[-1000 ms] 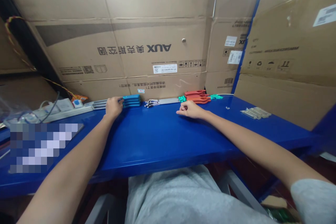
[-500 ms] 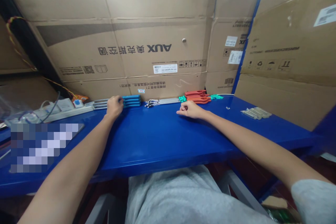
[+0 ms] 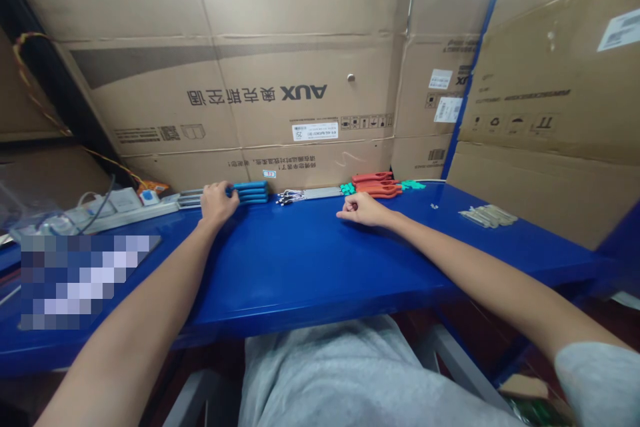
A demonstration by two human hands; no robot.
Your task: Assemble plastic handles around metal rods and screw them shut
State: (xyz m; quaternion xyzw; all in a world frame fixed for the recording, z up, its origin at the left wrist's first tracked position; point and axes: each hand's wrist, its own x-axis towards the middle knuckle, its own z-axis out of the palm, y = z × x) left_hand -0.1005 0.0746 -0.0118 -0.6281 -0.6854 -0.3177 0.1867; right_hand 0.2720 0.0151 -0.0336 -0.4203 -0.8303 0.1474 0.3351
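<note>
At the back left of the blue table (image 3: 295, 253), my left hand (image 3: 218, 203) lies over a row of blue-handled tools (image 3: 254, 192), its fingers curled on them where the handles meet the metal shafts. My right hand (image 3: 364, 209) rests on the table in a loose fist, its finger contents hidden. Just behind it lie red-orange handled pieces (image 3: 376, 185) with green ends. Thin grey rods with black and white tips (image 3: 315, 193) sit between the two hands, along the back edge.
A white power strip (image 3: 130, 215) with plugs and cables lies at the left. Clear packets (image 3: 489, 215) and tiny white bits (image 3: 434, 206) are at the right. Cardboard (image 3: 300, 13) walls the back and right side.
My left hand has shifted slightly at the blue handles and its fingers have spread a little over them. My right hand stays where it was.
</note>
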